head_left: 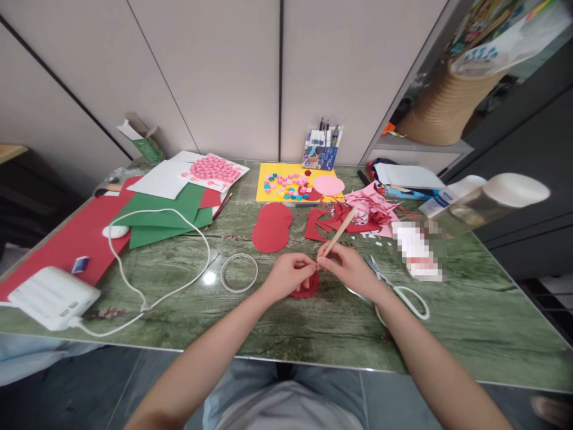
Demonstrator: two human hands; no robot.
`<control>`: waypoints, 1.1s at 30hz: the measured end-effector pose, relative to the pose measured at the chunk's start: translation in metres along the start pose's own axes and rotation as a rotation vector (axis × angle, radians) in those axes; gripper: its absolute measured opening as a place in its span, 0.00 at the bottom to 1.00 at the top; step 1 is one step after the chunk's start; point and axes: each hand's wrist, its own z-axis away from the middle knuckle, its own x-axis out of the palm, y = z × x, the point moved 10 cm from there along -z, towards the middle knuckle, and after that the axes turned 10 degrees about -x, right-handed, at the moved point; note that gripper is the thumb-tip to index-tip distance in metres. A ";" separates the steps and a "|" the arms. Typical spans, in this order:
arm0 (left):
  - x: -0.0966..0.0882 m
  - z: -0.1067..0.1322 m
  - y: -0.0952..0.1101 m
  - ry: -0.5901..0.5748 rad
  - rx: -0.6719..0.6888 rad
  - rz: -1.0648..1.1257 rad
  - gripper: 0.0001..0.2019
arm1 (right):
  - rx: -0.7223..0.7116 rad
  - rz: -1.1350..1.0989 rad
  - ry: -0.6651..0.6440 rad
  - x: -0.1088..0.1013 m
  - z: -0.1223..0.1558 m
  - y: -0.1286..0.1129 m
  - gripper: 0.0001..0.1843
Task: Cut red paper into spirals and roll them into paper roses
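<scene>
My left hand (290,276) is closed in a pinch over a small red paper piece (308,289) with a frilled edge, most of which its fingers hide. Between the thumb and fingers of my right hand (349,270) is a flat, pale wooden stick (341,232), slanting up to the right. The fingertips of both hands meet just above the red piece. White-handled scissors (409,298) lie beside my right wrist, partly under the forearm. Overlapping red paper circles (271,230) rest beyond my left hand.
A white tape ring (239,273) and a white cable (209,245) lie at left, near a white power adapter (54,298). Pink and red paper scraps (367,209) are piled at back right. A clear bottle (487,203) stands at right, and a yellow sheet (264,190) holds small paper balls.
</scene>
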 end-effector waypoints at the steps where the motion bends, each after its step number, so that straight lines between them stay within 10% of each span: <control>1: 0.000 0.000 0.000 -0.005 0.000 0.009 0.09 | -0.001 0.002 -0.002 0.000 0.000 -0.001 0.05; 33: 0.001 0.001 0.000 0.004 0.026 -0.064 0.12 | 0.039 0.014 0.020 0.000 0.001 0.003 0.06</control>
